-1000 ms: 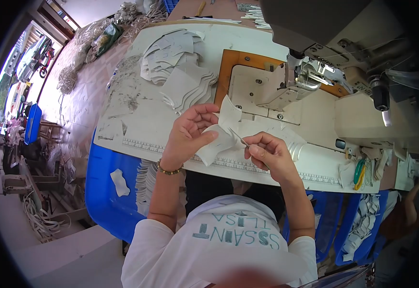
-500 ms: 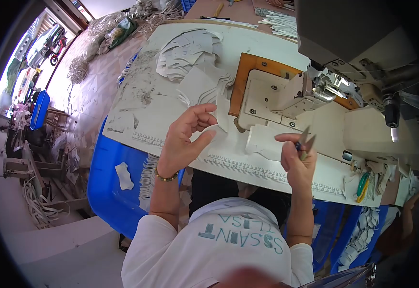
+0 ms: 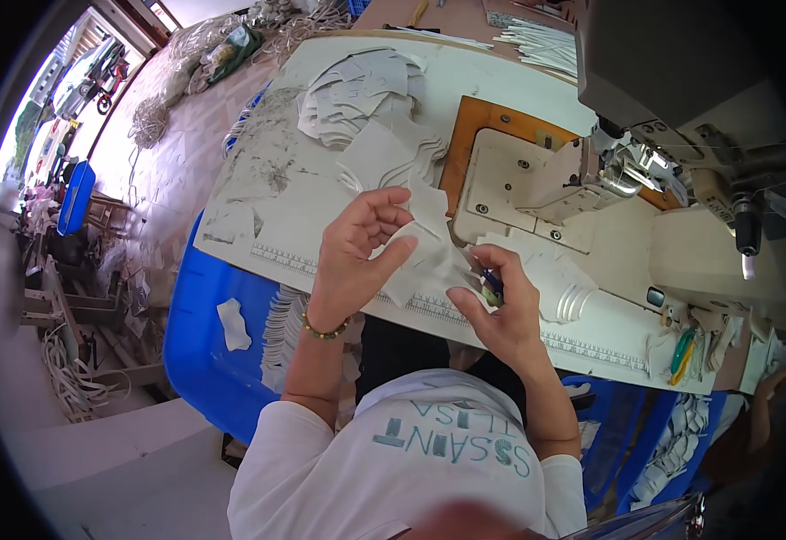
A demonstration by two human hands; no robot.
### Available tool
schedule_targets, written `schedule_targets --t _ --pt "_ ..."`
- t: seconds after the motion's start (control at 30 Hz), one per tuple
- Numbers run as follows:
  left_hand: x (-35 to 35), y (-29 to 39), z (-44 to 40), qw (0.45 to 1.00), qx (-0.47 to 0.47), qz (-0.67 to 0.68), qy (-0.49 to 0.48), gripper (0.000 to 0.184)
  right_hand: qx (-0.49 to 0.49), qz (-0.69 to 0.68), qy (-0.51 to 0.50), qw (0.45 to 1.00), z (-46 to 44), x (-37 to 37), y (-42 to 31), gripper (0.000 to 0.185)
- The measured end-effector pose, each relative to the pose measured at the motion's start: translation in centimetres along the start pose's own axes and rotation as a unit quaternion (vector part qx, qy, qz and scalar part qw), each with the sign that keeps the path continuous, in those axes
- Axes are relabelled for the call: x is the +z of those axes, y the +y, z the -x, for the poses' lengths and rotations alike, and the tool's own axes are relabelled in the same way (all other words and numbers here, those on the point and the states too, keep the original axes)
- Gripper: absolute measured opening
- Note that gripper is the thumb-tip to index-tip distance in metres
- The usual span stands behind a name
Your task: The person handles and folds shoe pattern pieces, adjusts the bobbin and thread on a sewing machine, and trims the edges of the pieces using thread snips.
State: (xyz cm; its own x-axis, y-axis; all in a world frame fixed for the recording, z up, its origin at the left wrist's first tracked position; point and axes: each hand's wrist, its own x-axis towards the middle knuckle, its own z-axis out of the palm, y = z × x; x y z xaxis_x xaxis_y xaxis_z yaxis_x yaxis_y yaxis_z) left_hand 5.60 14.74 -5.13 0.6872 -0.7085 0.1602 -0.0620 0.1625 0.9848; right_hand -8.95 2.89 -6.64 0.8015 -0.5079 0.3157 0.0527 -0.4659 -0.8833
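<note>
Between my hands a white fabric piece (image 3: 424, 256) hangs over the front of the white table (image 3: 258, 211). My left hand (image 3: 361, 247) pinches its left side between thumb and fingers, with a beaded bracelet on the wrist. At the piece's right side, my right hand (image 3: 504, 310) is closed round small thread snips (image 3: 490, 286), mostly hidden by the fingers. Beyond my left hand are stacked white pieces (image 3: 379, 157) and a larger pile (image 3: 357, 90). More white pieces (image 3: 560, 288) lie just right of my right hand.
A sewing machine (image 3: 582, 180) stands at the right behind my hands, its head overhanging. A printed ruler (image 3: 591, 349) runs along the table's front edge. Blue bins (image 3: 195, 346) sit below, holding white pieces. Part of another person (image 3: 767, 409) shows at the far right.
My right hand first moved right, away from the fabric, with the snips' blades showing, and is now back beside the piece. My left hand has kept its hold.
</note>
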Motion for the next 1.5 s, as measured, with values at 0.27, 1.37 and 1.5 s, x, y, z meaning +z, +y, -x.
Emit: schedule_targets --t 0.27,1.37,1.5 --pt "0.4 -0.5 -0.1 1.000 -0.023 0.006 -0.009 0.043 -0.219 0.265 0.129 0.930 -0.6 0.7 2.1 0.035" --pt "-5.1 -4.4 -9.6 0.848 0.260 -0.411 0.207 0.021 0.090 -0.174 0.147 0.970 1.4 -3.7 3.9 0.028" --pt "0.7 -4.2 -5.2 0.898 0.285 -0.327 0.080 0.015 0.177 -0.114 0.194 0.958 2.2 -4.8 4.6 0.013"
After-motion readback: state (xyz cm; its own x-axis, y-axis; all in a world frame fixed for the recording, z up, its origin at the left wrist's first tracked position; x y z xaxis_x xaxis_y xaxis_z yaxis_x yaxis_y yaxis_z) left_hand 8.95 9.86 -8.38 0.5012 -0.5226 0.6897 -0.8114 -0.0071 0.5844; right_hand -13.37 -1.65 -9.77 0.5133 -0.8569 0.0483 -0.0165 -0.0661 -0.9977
